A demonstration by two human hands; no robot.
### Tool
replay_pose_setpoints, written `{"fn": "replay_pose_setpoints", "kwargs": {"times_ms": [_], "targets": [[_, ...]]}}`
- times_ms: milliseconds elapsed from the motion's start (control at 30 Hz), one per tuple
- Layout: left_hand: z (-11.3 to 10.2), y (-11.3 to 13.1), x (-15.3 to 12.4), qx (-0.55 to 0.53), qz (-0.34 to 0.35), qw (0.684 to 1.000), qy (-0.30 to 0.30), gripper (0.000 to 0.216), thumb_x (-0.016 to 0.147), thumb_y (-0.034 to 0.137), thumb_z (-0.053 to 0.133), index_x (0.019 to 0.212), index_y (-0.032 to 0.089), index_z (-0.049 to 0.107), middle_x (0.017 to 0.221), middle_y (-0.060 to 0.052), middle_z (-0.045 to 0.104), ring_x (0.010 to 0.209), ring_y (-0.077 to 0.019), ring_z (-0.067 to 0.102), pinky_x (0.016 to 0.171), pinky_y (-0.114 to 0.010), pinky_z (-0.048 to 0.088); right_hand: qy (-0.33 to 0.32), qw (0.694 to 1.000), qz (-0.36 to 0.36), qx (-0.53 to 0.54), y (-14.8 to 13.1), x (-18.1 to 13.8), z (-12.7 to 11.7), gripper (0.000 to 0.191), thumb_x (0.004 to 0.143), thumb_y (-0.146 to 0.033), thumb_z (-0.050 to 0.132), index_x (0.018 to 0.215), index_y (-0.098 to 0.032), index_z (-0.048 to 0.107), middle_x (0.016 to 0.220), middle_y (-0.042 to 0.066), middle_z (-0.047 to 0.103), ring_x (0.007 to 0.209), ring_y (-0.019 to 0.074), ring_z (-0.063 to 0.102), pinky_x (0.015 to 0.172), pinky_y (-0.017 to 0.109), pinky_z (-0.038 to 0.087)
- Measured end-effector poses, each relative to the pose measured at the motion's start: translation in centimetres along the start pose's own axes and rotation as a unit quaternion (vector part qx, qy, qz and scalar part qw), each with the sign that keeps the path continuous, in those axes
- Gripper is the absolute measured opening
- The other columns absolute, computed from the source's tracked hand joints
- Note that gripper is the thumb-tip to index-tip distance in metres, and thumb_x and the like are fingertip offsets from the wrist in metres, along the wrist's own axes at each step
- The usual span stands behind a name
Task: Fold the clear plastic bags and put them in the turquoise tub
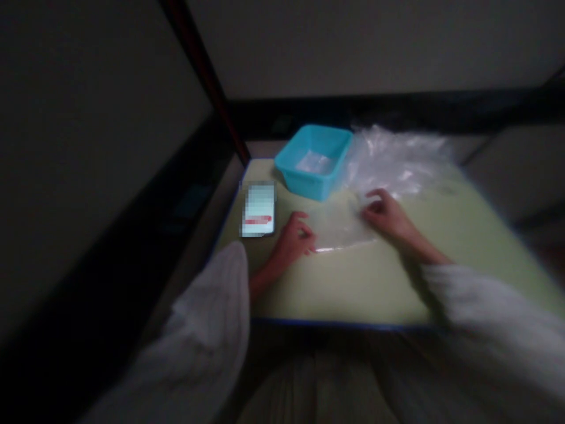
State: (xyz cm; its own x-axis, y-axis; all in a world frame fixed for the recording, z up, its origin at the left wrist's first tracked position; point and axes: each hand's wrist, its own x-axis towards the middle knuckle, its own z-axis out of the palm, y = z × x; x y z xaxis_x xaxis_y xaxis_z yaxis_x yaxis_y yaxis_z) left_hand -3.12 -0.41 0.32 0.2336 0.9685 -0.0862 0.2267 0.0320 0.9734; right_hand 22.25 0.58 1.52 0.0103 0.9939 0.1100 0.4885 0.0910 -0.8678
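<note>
A clear plastic bag [342, 229] lies flat on the pale yellow-green table, its near edge catching a bright line of light. At its left side, my left hand [295, 237] rests with bent fingers closed on the bag's edge. My right hand [384, 215] pinches the bag's right side, with thumb and fingers curled together. Blur hides the exact contact of the fingertips. Just beyond the bag stands a turquoise plastic basket [309, 181], with some clear plastic [313, 161] inside it.
A heap of clear plastic bags [397, 159] spreads over the back right of the table [335, 294]. A phone [259, 209] with a lit, pixelated screen lies near the left edge. Dark wall and a reddish post [207, 76] stand behind.
</note>
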Motion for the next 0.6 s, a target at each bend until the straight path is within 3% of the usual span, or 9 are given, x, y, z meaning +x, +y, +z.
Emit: {"fn": "replay_pose_setpoints", "kwargs": {"times_ms": [200, 433, 600], "targets": [[0.01, 0.27, -0.16, -0.011, -0.006, 1.0, -0.007, 0.039, 0.068, 0.014, 0.059, 0.101, 0.02, 0.038, 0.069, 0.01, 0.051, 0.043, -0.0077, 0.06, 0.034, -0.012, 0.039, 0.003, 0.999, -0.019, -0.037, 0.23, 0.7, -0.19, 0.037, 0.07, -0.034, 0.057, 0.102, -0.018, 0.046, 0.067, 0.001, 0.06, 0.052, 0.0153, 0.054, 0.047, 0.027, 0.041], [0.05, 0.3, -0.43, 0.008, 0.016, 1.0, 0.008, 0.032, 0.073, 0.018, 0.058, 0.099, 0.02, 0.039, 0.078, 0.007, 0.052, 0.043, -0.0052, 0.057, 0.034, -0.012, 0.036, 0.055, 0.983, -0.103, -0.142, -0.19, 0.07, 0.12, 0.027, 0.077, -0.023, 0.049, 0.102, -0.016, 0.052, 0.087, 0.009, 0.065, 0.069, 0.0194, 0.06, 0.06, 0.033, 0.047], [-0.04, 0.43, -0.51, 0.131, 0.117, 0.982, 0.072, 0.03, 0.074, 0.01, 0.054, 0.1, 0.02, 0.044, 0.087, 0.002, 0.054, 0.063, -0.0072, 0.058, 0.049, -0.015, 0.043, 0.023, 0.963, -0.164, -0.213, 0.02, -0.01, 0.36, 0.032, 0.083, -0.025, 0.044, 0.111, -0.013, 0.054, 0.101, 0.015, 0.066, 0.092, 0.0276, 0.062, 0.078, 0.043, 0.049]]}}
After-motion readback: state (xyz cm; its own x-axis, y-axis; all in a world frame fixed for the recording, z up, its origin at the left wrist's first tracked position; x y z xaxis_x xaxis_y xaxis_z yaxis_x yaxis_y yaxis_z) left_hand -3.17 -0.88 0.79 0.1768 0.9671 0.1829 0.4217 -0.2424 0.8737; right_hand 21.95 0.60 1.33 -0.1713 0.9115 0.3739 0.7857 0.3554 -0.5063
